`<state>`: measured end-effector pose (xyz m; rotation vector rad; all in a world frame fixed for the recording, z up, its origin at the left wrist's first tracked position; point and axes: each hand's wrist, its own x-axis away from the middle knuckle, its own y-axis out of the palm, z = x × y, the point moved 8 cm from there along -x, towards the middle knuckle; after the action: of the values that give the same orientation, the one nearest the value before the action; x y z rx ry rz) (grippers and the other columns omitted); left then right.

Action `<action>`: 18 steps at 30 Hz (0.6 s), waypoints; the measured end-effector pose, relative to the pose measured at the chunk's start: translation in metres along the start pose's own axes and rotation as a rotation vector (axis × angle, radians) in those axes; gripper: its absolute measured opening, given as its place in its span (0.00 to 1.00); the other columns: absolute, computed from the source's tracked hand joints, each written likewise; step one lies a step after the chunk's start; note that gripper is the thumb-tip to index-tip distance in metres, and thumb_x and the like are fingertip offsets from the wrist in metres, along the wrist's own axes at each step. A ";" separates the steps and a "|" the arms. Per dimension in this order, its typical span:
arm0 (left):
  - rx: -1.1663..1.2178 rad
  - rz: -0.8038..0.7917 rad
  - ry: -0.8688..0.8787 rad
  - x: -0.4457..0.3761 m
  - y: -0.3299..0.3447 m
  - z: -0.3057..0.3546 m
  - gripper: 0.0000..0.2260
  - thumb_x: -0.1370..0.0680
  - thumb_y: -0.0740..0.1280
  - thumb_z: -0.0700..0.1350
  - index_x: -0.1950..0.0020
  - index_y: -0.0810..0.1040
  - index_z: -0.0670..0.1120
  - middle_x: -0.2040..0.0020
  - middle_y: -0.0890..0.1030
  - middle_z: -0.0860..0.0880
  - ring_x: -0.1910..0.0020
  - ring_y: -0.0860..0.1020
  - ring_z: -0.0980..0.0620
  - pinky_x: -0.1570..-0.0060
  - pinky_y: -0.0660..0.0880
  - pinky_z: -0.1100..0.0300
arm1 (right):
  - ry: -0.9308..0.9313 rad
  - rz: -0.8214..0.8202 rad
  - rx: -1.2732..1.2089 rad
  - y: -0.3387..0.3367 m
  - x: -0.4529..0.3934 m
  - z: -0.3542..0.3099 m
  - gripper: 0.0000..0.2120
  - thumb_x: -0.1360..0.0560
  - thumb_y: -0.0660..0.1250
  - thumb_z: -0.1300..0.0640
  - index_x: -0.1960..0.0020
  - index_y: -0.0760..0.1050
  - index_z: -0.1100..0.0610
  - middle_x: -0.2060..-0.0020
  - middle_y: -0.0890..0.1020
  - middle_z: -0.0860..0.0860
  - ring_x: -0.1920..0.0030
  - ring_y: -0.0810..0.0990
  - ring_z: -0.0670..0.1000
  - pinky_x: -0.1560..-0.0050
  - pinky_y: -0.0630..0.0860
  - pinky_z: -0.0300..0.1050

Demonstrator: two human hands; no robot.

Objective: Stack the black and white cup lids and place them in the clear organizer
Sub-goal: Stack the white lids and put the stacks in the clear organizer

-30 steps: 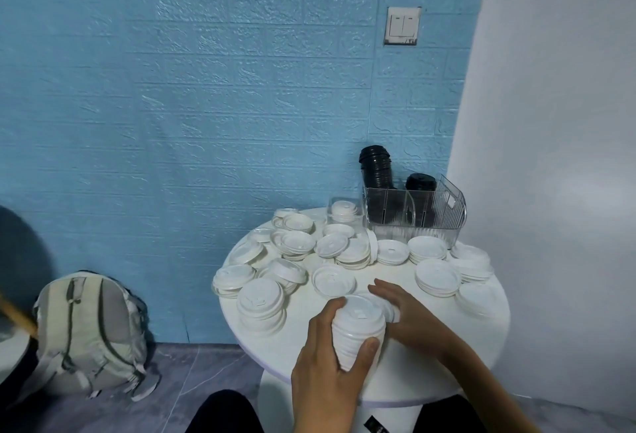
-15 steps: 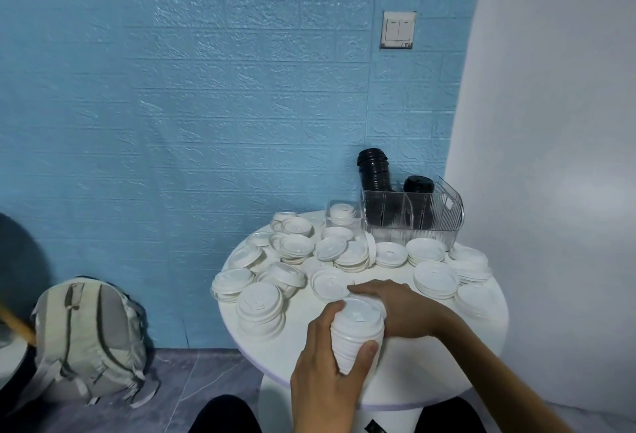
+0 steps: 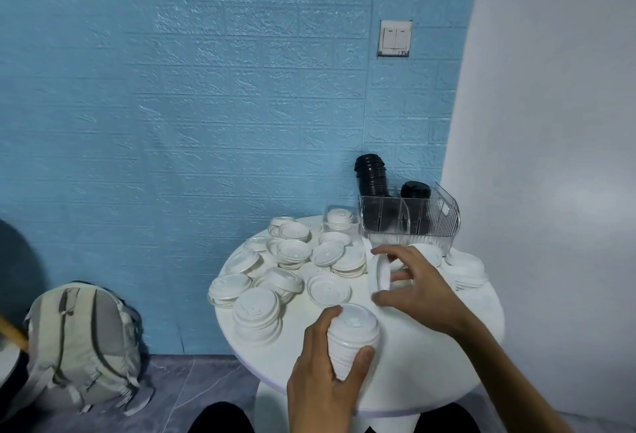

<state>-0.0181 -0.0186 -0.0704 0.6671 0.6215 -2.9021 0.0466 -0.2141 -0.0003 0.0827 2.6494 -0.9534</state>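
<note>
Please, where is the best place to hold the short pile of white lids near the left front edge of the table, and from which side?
Probably take the short pile of white lids by its rim, thumb and fingers on opposite sides, coming from above. It sits flat on the round table with its top bare, and lids crowd its far side while the near side is open.

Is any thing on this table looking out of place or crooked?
Mostly untidy: loose white lids lie scattered, some tilted against each other. The taller stack of black lids in the clear organizer leans left. Nothing looks spilled or broken.
</note>
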 end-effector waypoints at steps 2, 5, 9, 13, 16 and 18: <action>0.005 -0.004 -0.006 0.000 0.000 0.000 0.31 0.36 0.59 0.76 0.34 0.54 0.81 0.34 0.66 0.77 0.44 0.71 0.76 0.46 0.73 0.63 | 0.028 0.033 -0.223 0.003 0.007 -0.008 0.31 0.36 0.81 0.56 0.40 0.73 0.40 0.41 0.76 0.45 0.49 0.84 0.49 0.54 0.80 0.37; 0.010 -0.010 -0.030 0.001 -0.001 -0.002 0.33 0.36 0.59 0.76 0.33 0.54 0.78 0.34 0.71 0.73 0.39 0.74 0.67 0.45 0.74 0.62 | 0.022 0.038 -0.492 0.020 0.019 -0.014 0.30 0.41 0.79 0.54 0.41 0.72 0.50 0.41 0.78 0.54 0.50 0.85 0.52 0.52 0.80 0.40; 0.008 -0.010 -0.061 -0.001 -0.002 -0.004 0.34 0.37 0.60 0.77 0.33 0.51 0.81 0.38 0.68 0.82 0.39 0.73 0.65 0.49 0.73 0.66 | -0.009 0.018 -0.574 0.040 0.032 -0.007 0.31 0.42 0.79 0.54 0.44 0.70 0.58 0.51 0.79 0.53 0.53 0.81 0.46 0.53 0.78 0.39; 0.015 -0.003 -0.108 -0.002 -0.001 -0.004 0.37 0.41 0.56 0.84 0.34 0.46 0.82 0.49 0.70 0.84 0.40 0.76 0.60 0.51 0.73 0.68 | -0.005 -0.074 -0.520 0.054 0.042 -0.001 0.31 0.39 0.80 0.53 0.38 0.75 0.50 0.46 0.81 0.42 0.45 0.82 0.46 0.47 0.77 0.40; 0.007 0.006 -0.129 0.000 -0.001 -0.004 0.34 0.39 0.56 0.81 0.36 0.44 0.84 0.45 0.69 0.80 0.41 0.80 0.57 0.49 0.75 0.65 | -0.020 -0.108 -0.416 0.061 0.044 -0.002 0.29 0.37 0.77 0.50 0.36 0.79 0.45 0.39 0.80 0.43 0.35 0.78 0.48 0.36 0.75 0.43; 0.025 0.010 -0.124 0.000 -0.001 -0.003 0.33 0.38 0.56 0.79 0.36 0.45 0.84 0.43 0.68 0.80 0.40 0.80 0.58 0.52 0.72 0.70 | -0.013 -0.104 -0.386 0.063 0.045 -0.004 0.28 0.36 0.77 0.47 0.36 0.80 0.46 0.38 0.81 0.43 0.35 0.77 0.46 0.34 0.74 0.44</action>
<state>-0.0170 -0.0167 -0.0726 0.4863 0.5670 -2.9190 0.0130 -0.1653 -0.0499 -0.1508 2.7948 -0.4537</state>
